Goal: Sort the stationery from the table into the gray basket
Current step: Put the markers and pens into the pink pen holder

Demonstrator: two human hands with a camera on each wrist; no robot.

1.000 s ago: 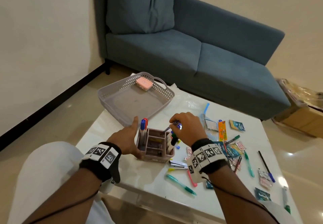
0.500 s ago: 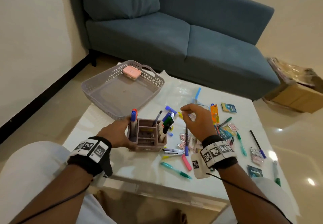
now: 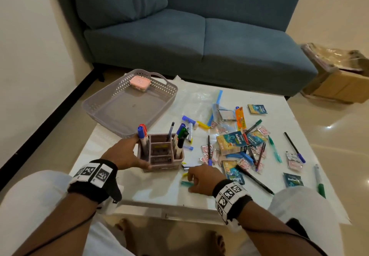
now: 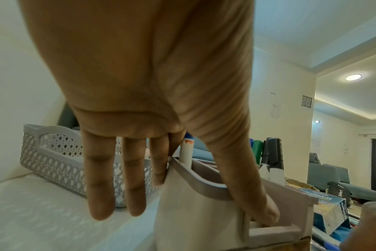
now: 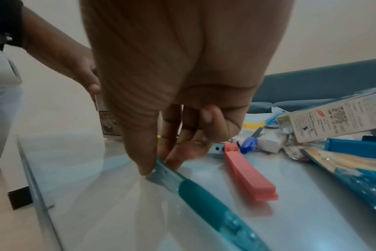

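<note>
Two hands work at lower centre: the right hand (image 3: pixel 201 179) has dropped from mid-desk to pinch a teal pen (image 5: pixel 204 195) near the desk (image 3: pixel 155 187) front edge, while the left hand (image 3: pixel 123 153) still grips the organizer (image 3: pixel 161 151); the gray basket (image 3: pixel 127 105) waits upper left.

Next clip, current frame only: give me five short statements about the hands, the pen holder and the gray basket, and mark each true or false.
1. The left hand holds the pen holder. True.
2. The right hand pinches a teal pen lying on the table. True.
3. The gray basket is full of pens. False: only a pink box shows in it.
4. The pen holder stands inside the basket. False: it stands on the table beside it.
5. A pink clip lies beside the teal pen. True.
</note>
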